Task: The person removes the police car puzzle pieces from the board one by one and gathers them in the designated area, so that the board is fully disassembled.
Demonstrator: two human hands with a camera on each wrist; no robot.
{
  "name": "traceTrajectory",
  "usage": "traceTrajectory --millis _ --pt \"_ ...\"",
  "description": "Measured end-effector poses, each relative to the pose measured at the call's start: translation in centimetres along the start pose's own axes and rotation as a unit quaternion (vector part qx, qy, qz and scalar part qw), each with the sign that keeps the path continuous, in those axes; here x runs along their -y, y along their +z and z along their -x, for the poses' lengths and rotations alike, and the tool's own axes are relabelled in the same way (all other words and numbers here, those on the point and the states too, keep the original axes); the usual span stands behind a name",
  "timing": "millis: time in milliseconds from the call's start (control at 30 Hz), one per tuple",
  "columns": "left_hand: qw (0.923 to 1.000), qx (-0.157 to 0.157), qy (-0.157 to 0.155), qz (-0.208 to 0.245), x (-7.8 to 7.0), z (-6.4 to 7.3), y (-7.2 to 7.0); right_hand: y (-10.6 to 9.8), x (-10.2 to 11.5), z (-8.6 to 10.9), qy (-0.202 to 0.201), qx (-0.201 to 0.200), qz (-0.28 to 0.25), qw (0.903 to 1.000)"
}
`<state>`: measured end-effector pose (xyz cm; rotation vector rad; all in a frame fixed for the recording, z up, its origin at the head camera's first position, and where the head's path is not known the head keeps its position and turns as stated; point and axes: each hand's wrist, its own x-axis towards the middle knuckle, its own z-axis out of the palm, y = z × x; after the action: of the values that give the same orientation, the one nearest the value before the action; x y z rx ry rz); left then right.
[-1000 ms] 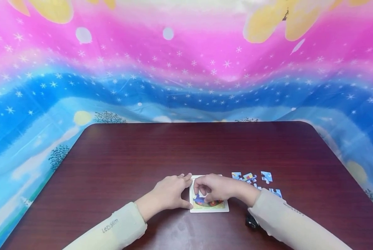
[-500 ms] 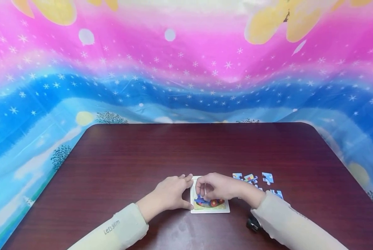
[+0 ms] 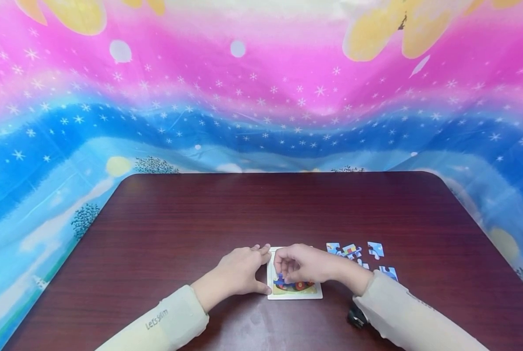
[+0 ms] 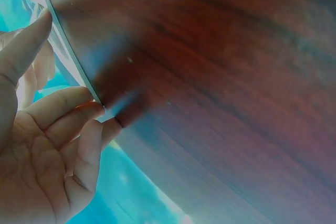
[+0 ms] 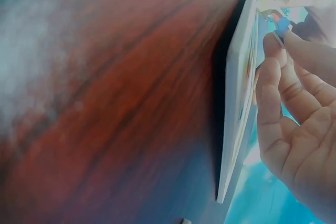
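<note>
A jigsaw puzzle tray point(image 3: 294, 297) with a white border lies on the table, and its near part shows a yellow, dark and red picture. My left hand point(image 3: 239, 269) rests along the tray's left side, thumb at the near corner and fingertips by the far corner. In the left wrist view, the fingers point(image 4: 63, 103) lie against the tray's edge. My right hand point(image 3: 308, 263) reaches over the tray from the right. Between its thumb and index finger it pinches a small blue puzzle piece point(image 5: 282, 25), close over the tray's left part. The hand covers much of the tray's middle.
Several loose puzzle pieces point(image 3: 351, 251) lie on the table right of the tray, one piece point(image 3: 376, 249) farther off. A black object point(image 3: 356, 314) shows under the right sleeve. The dark wooden table point(image 3: 226, 209) ends at a patterned cloth point(image 3: 261, 122).
The right fingers shift slightly over the tray's left part, with the blue piece's area a little more in sight now. The left hand stays at the tray's edge.
</note>
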<state>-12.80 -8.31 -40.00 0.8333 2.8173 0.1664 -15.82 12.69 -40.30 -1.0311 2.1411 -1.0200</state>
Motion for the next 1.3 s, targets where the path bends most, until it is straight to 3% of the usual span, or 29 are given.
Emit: traceTrajectory --millis 367,767,1067,1300 --pt "1.0000 0.002 0.000 -0.007 -0.1 0.0 -0.1 -0.3 -0.1 0.1 0.001 -0.016 0.006 0.9999" --pt "0.9999 0.007 -0.002 -0.011 -0.2 0.0 -0.1 -1.4 -0.3 1.8 -0.003 -0.032 0.003 0.9995" --pt "0.9998 0.006 0.010 -0.017 -0.2 0.0 -0.2 -2.7 -0.4 3.7 0.019 -0.047 0.012 0.9986" --pt "0.9984 0.004 0.032 -0.047 0.2 0.2 -0.1 -3.2 -1.0 5.8 0.029 -0.055 0.006 0.9980"
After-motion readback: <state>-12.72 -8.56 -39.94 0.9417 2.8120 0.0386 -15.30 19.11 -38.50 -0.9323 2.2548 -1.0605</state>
